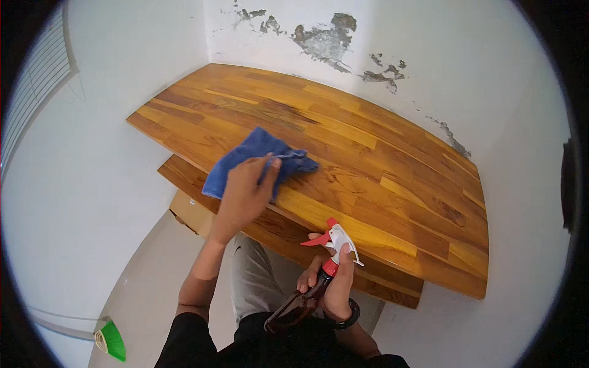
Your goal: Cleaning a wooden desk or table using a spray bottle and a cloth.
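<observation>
A blue cloth [239,156] lies bunched on the front left part of a varnished wooden tabletop [349,138]. My left hand [248,193] grips it from above, with thumb and fingers pinching a fold. My right hand [338,285] holds a spray bottle [306,294] of dark, see-through material with a red and white trigger head. The bottle is tilted just in front of the table's front edge, close to my body. One finger is near the red trigger, and a dark watch is on the right wrist.
Below the tabletop runs a lower wooden board [188,179]. A cardboard box [193,214] stands on the floor beneath. White walls with peeling patches [326,41] enclose the table. A green-bristled broom [110,340] is at the lower left.
</observation>
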`<action>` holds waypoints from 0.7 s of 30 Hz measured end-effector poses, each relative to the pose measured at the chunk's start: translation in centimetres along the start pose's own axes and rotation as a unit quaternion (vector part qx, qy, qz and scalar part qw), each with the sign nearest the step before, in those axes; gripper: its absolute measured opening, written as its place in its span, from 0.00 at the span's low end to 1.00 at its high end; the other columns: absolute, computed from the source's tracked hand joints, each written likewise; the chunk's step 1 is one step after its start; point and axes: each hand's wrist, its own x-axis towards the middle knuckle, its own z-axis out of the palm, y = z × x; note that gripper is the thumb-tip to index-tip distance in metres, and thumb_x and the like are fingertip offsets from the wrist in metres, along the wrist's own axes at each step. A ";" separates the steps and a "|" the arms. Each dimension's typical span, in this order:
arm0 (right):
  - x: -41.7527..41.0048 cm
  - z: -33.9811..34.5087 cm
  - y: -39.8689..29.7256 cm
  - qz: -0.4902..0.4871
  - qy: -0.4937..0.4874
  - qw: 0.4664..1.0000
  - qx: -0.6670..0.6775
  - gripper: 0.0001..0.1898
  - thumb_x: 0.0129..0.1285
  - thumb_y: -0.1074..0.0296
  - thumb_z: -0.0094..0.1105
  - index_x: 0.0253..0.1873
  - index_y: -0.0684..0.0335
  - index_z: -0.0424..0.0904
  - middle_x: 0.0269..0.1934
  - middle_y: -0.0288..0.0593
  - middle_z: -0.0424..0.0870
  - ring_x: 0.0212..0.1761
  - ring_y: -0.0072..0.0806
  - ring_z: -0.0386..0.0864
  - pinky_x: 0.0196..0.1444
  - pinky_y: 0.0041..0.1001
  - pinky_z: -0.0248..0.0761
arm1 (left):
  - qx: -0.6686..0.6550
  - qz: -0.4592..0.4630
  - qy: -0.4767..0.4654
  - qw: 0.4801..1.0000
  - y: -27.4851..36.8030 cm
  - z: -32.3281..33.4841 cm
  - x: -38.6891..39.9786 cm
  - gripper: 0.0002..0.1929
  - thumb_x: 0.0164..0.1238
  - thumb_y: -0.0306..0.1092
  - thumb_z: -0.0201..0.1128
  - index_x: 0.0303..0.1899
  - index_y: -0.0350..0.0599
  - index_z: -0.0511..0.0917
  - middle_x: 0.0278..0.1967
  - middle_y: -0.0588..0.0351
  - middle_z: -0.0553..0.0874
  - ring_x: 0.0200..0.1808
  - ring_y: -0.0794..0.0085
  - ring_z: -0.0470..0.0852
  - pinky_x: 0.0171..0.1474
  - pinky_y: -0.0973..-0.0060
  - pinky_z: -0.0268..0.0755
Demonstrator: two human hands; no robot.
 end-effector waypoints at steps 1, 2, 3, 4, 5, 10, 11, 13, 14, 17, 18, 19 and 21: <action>-0.4 -0.1 -0.3 0.008 -0.004 1.000 0.003 0.37 0.81 0.37 0.33 0.66 0.72 0.71 0.18 0.42 0.70 0.14 0.30 0.69 0.21 0.33 0.73 | -0.028 0.018 -0.035 0.999 0.4 0.8 0.0 0.13 0.77 0.35 0.61 0.46 0.30 0.83 0.40 0.34 0.87 0.43 0.41 0.85 0.47 0.56 0.76; -0.7 -0.2 -0.5 0.017 -0.008 1.000 0.006 0.37 0.81 0.37 0.32 0.67 0.71 0.71 0.18 0.41 0.70 0.14 0.30 0.69 0.21 0.32 0.72 | -0.056 0.036 -0.071 0.995 0.7 1.6 0.0 0.13 0.77 0.34 0.62 0.48 0.31 0.83 0.43 0.35 0.87 0.46 0.43 0.85 0.50 0.56 0.77; -1.0 -0.1 -0.8 0.015 -0.006 1.000 0.006 0.37 0.81 0.37 0.32 0.67 0.71 0.71 0.18 0.41 0.70 0.14 0.30 0.69 0.21 0.32 0.72 | -0.049 0.101 -0.094 0.989 0.9 2.9 -0.1 0.13 0.75 0.34 0.62 0.50 0.33 0.83 0.48 0.37 0.87 0.51 0.46 0.85 0.55 0.56 0.76; -1.3 -0.1 -0.8 0.007 0.008 1.000 -0.009 0.39 0.80 0.34 0.29 0.67 0.69 0.71 0.16 0.39 0.68 0.13 0.30 0.69 0.22 0.32 0.72 | -0.042 0.165 -0.117 0.978 1.4 4.1 -0.3 0.14 0.74 0.34 0.63 0.53 0.35 0.82 0.52 0.39 0.87 0.56 0.49 0.85 0.60 0.56 0.75; -1.6 -0.2 -0.7 0.000 0.020 0.999 -0.025 0.41 0.78 0.30 0.27 0.68 0.67 0.70 0.14 0.36 0.66 0.12 0.30 0.69 0.22 0.32 0.72 | -0.043 0.166 -0.119 0.978 2.1 4.8 -0.7 0.14 0.74 0.34 0.63 0.53 0.35 0.82 0.52 0.39 0.87 0.56 0.49 0.85 0.60 0.56 0.75; -2.4 0.0 -0.3 -0.016 0.029 0.999 0.011 0.40 0.78 0.31 0.25 0.67 0.65 0.71 0.14 0.35 0.66 0.12 0.30 0.69 0.22 0.33 0.72 | -0.017 0.250 -0.171 0.953 2.6 3.8 -1.5 0.15 0.72 0.31 0.63 0.58 0.44 0.81 0.62 0.50 0.85 0.68 0.55 0.79 0.69 0.59 0.72; -2.2 0.2 0.0 -0.009 0.014 0.999 0.043 0.39 0.79 0.33 0.27 0.67 0.66 0.70 0.15 0.38 0.68 0.12 0.32 0.69 0.22 0.33 0.72 | -0.017 0.249 -0.173 0.953 1.8 3.1 -1.5 0.15 0.72 0.31 0.63 0.58 0.44 0.81 0.62 0.50 0.85 0.68 0.55 0.79 0.69 0.59 0.72; -1.6 1.2 0.3 0.003 -0.005 0.997 0.078 0.37 0.80 0.35 0.28 0.67 0.67 0.70 0.16 0.41 0.69 0.13 0.33 0.70 0.22 0.34 0.72 | -0.002 0.214 -0.139 0.967 -0.8 0.8 -1.5 0.13 0.70 0.29 0.64 0.54 0.46 0.83 0.58 0.52 0.87 0.63 0.56 0.83 0.66 0.57 0.73; -1.3 2.0 0.1 0.031 0.007 0.997 0.064 0.38 0.79 0.33 0.27 0.66 0.65 0.70 0.15 0.39 0.67 0.12 0.32 0.69 0.21 0.34 0.71 | 0.016 0.210 -0.112 0.971 -2.6 -0.3 -1.3 0.14 0.70 0.29 0.64 0.55 0.45 0.83 0.58 0.51 0.87 0.62 0.55 0.83 0.64 0.58 0.74; 0.1 3.2 0.7 0.061 -0.014 0.997 0.034 0.38 0.78 0.30 0.29 0.65 0.62 0.71 0.15 0.38 0.66 0.13 0.32 0.70 0.23 0.34 0.72 | 0.132 0.052 -0.006 0.990 -7.1 -4.4 -1.2 0.13 0.73 0.31 0.62 0.55 0.41 0.83 0.54 0.47 0.87 0.58 0.50 0.84 0.59 0.58 0.76; 1.0 3.5 1.1 0.070 -0.037 0.996 0.029 0.38 0.78 0.30 0.29 0.64 0.62 0.71 0.15 0.38 0.66 0.14 0.32 0.71 0.24 0.34 0.73 | 0.183 0.049 0.055 0.980 -9.2 -5.4 -1.3 0.11 0.74 0.32 0.62 0.52 0.40 0.84 0.51 0.45 0.88 0.55 0.48 0.85 0.57 0.57 0.76; 1.6 3.9 0.9 0.072 -0.055 0.996 0.022 0.37 0.78 0.31 0.30 0.64 0.62 0.71 0.16 0.38 0.66 0.15 0.33 0.71 0.26 0.34 0.74 | 0.227 0.050 0.114 0.966 -9.8 -5.8 -0.9 0.11 0.75 0.33 0.61 0.50 0.38 0.84 0.48 0.43 0.88 0.52 0.46 0.85 0.54 0.57 0.77; 1.9 4.7 0.7 0.087 -0.057 0.994 0.023 0.36 0.79 0.31 0.29 0.64 0.62 0.71 0.17 0.39 0.67 0.16 0.33 0.72 0.29 0.35 0.74 | 0.240 0.006 0.099 0.966 -9.4 -6.0 0.0 0.10 0.76 0.34 0.61 0.48 0.38 0.85 0.45 0.42 0.88 0.49 0.45 0.85 0.52 0.56 0.77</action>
